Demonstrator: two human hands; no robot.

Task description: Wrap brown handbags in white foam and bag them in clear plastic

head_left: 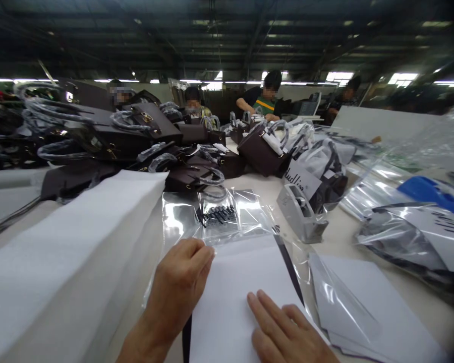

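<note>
The left hand (181, 285) pinches the clear plastic bag (179, 217); the right hand (287, 333) lies spread on the white sheet (230, 287)

At 6 o'clock the paper (230, 282) is plain white. The pile of sheets (68, 247) at 8 is white too. Bags (162, 125) at 10 are dark brown with gold clasps (147, 117). A shirt (264, 109) at 1 is green with an orange stripe. The lump (431, 194) at 3 is blue.

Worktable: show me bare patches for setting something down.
Bare table shows between the grey holder and wrapped bundle, and left of that holder, before the dark handbags. Crowded: the bag-heaped far side; the left, under white sheets; the middle, under paper and clear plastic.
</note>
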